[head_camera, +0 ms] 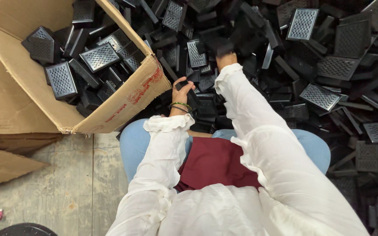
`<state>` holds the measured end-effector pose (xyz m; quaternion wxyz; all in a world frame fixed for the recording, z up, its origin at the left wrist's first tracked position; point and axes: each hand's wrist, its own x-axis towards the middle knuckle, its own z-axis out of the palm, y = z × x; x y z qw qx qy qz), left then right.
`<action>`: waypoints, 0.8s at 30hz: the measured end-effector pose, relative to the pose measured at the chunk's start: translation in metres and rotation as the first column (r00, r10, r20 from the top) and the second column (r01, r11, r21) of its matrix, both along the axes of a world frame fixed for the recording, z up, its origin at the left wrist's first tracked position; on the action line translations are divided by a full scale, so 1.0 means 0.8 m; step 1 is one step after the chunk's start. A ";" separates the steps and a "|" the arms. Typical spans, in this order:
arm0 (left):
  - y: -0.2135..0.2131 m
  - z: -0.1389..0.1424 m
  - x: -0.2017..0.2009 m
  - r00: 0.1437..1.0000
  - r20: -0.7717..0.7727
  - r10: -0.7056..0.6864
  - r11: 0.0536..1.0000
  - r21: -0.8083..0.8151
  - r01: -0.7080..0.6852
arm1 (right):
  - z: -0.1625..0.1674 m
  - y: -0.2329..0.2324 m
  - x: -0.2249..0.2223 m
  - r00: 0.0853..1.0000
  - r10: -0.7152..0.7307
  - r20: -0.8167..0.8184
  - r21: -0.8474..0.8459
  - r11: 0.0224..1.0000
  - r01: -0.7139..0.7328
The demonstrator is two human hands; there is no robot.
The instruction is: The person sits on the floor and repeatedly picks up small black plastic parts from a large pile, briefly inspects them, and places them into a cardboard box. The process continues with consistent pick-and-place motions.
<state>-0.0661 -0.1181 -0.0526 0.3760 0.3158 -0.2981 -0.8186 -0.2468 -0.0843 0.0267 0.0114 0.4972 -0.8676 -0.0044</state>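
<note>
While a person sits over a heap of black perforated plastic parts (pixel 320 96), the left hand (pixel 181 91) grips one black part (pixel 189 92); the right hand (pixel 225 57) reaches into the heap, its grip blurred beyond telling. Beside them stands a cardboard box (pixel 123 102) of parts.

Small workshop / factory sorting floor: huge loose heap of identical black perforated plastic grille parts (pixel 316 96) from 12 to 4 o'clock, w/ a big worn brown cardboard carton (pixel 18 100) at 10 o'clock half full of same, on bare scuffed grey concrete floor (pixel 66 183) at 8 o'clock.
</note>
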 end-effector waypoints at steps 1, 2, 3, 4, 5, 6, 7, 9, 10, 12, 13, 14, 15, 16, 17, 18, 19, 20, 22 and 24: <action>-0.001 -0.001 0.000 1.000 0.023 -0.009 1.000 0.010 0.009 | 0.003 -0.002 -0.002 0.999 0.010 0.046 0.034 0.999 -0.011; 0.000 -0.002 -0.002 1.000 0.009 -0.010 1.000 0.003 0.010 | 0.003 0.001 -0.002 0.996 0.021 0.091 0.067 0.997 -0.027; 0.000 -0.004 -0.004 1.000 -0.004 -0.012 1.000 -0.003 0.012 | -0.001 0.008 0.000 0.991 0.036 0.126 0.088 0.995 -0.047; 0.001 -0.006 -0.005 1.000 -0.018 -0.014 1.000 -0.005 0.014 | -0.008 0.018 0.002 0.987 0.056 0.151 0.094 0.993 -0.070; 0.001 -0.008 -0.007 1.000 0.000 -0.014 1.000 -0.003 0.014 | -0.018 0.035 0.005 0.981 0.077 0.178 0.089 0.992 -0.094; 0.001 -0.010 -0.008 1.000 0.021 -0.013 1.000 -0.001 0.013 | -0.028 0.052 0.007 0.976 0.093 0.195 0.072 0.991 -0.109; 0.002 -0.012 -0.009 0.999 0.044 -0.012 1.000 0.000 0.012 | -0.038 0.070 0.007 0.970 0.114 0.213 0.041 0.991 -0.126; 0.001 -0.015 -0.009 0.999 0.042 -0.014 1.000 0.004 0.014 | -0.053 0.103 0.007 0.957 0.154 0.245 -0.048 0.988 -0.147; 0.000 -0.016 -0.008 0.999 0.042 -0.016 1.000 0.005 0.016 | -0.058 0.119 0.007 0.951 0.174 0.257 -0.105 0.983 -0.151; -0.001 -0.018 -0.006 0.998 0.053 -0.017 1.000 0.018 0.016 | -0.064 0.148 0.010 0.939 0.205 0.276 -0.233 0.962 -0.141; -0.002 -0.019 -0.005 0.998 0.055 -0.018 1.000 0.024 0.017 | -0.065 0.161 0.011 0.935 0.204 0.289 -0.281 0.952 -0.121; -0.002 -0.019 -0.004 0.999 0.047 -0.021 0.999 0.029 0.020 | -0.064 0.176 0.011 0.920 0.239 0.309 -0.411 0.906 -0.097; -0.003 -0.018 -0.002 0.999 0.039 -0.024 0.999 0.033 0.023 | -0.064 0.191 0.011 0.905 0.277 0.323 -0.535 0.843 -0.067; -0.002 -0.018 -0.001 0.999 0.031 -0.028 0.999 0.036 0.026 | -0.064 0.204 0.011 0.890 0.317 0.329 -0.647 0.762 -0.032; -0.002 -0.017 0.001 0.998 0.043 -0.036 0.998 0.052 0.034 | -0.066 0.214 0.011 0.869 0.270 0.414 -0.652 0.754 0.076; -0.001 -0.016 0.003 0.997 0.057 -0.045 0.997 0.069 0.041 | -0.068 0.225 0.011 0.838 0.225 0.498 -0.646 0.741 0.185; 0.001 -0.014 0.006 0.996 0.072 -0.055 0.995 0.088 0.048 | -0.071 0.236 0.011 0.794 0.183 0.580 -0.627 0.722 0.292; 0.003 -0.012 0.009 0.996 0.014 -0.093 0.992 0.081 0.091 | -0.074 0.245 0.011 0.739 0.136 0.660 -0.587 0.707 0.394; 0.007 -0.007 0.017 0.980 -0.102 -0.169 0.983 0.060 0.175 | -0.078 0.262 0.012 0.600 0.053 0.798 -0.479 0.660 0.578; 0.012 0.001 0.027 0.970 -0.130 -0.204 0.969 0.111 0.219 | -0.077 0.276 0.013 0.701 0.039 0.712 -0.565 0.625 0.539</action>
